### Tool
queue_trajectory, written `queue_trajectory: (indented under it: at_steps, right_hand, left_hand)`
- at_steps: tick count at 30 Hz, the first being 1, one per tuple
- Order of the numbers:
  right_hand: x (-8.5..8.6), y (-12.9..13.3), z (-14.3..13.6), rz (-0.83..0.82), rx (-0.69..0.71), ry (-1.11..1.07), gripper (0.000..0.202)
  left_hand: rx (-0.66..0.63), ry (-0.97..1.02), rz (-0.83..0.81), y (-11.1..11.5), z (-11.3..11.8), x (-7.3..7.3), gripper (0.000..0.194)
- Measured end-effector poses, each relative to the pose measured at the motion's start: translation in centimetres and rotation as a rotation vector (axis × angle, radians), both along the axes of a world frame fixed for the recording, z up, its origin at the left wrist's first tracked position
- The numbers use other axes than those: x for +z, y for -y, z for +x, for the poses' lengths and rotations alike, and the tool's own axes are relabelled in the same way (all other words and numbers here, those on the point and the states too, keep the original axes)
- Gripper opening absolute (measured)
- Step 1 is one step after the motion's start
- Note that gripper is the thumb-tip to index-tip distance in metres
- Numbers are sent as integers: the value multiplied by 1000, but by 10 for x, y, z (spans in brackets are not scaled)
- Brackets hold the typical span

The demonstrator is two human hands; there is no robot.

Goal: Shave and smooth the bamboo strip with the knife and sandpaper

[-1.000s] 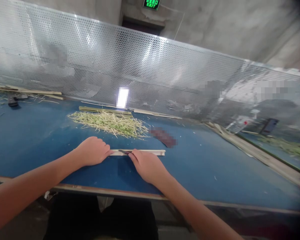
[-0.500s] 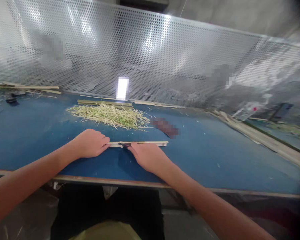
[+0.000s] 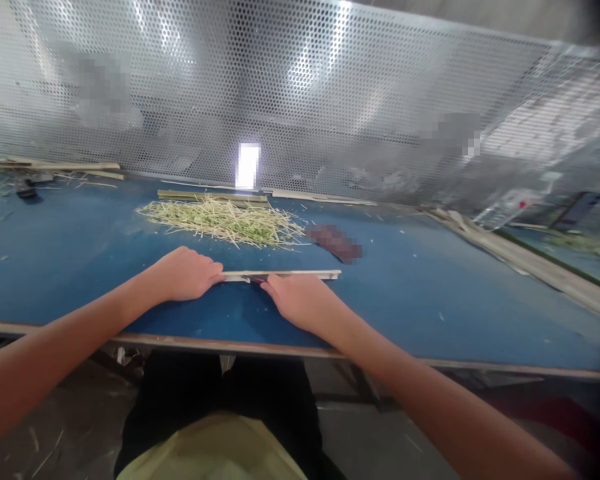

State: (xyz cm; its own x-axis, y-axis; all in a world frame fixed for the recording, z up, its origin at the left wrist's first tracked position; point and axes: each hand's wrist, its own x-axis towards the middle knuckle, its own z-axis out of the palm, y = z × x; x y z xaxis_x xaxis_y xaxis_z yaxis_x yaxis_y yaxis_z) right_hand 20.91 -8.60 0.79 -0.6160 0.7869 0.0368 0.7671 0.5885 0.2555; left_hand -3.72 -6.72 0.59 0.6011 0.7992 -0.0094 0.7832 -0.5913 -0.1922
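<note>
In the head view, my left hand (image 3: 193, 275) is closed on the left part of a long pale strip (image 3: 330, 274) that looks like bamboo or wood. The strip lies crosswise, low over the blue tabletop. My right hand (image 3: 300, 300) is closed round a small dark blade, seemingly a knife (image 3: 257, 280), whose handle is hidden in the fingers. The blade lies against the strip between both hands, and a thin pale sliver shows beside it. Beyond the hands spreads a heap of pale green and yellow shavings (image 3: 230, 223).
Behind the heap lies a greenish strip (image 3: 180, 195), before a perforated metal screen (image 3: 290, 87). A blurred-out dark reddish object (image 3: 335, 242) sits right of the heap. Long strips (image 3: 525, 257) line the right side, near a clear bottle (image 3: 503, 209). More strips (image 3: 80, 167) lie at far left.
The table sits slightly higher in the picture, as the camera has tilted down. Both hands keep nearly the same hold on strip and knife; the blade shows slightly farther right.
</note>
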Motion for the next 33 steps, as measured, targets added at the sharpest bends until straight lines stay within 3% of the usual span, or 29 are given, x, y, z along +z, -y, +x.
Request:
queue_trajectory:
  at_steps: [5, 12, 17, 24, 33]
  right_hand:
    - [-2, 2, 3, 11, -57, 73, 44]
    - [-1, 3, 7, -28, -161, -126, 39]
    - [4, -6, 3, -75, -121, -135, 37]
    - [-1, -19, -5, 24, -21, -51, 38]
    - [-1, -16, -5, 24, 19, 4, 38]
  left_hand:
    - [37, 3, 9, -7, -4, -3, 48]
    - [47, 9, 12, 0, 0, -1, 47]
    - [50, 29, -3, -2, 0, -2, 49]
    - [39, 7, 43, 0, 0, -4, 47]
    - [22, -40, 97, 6, 1, -1, 43]
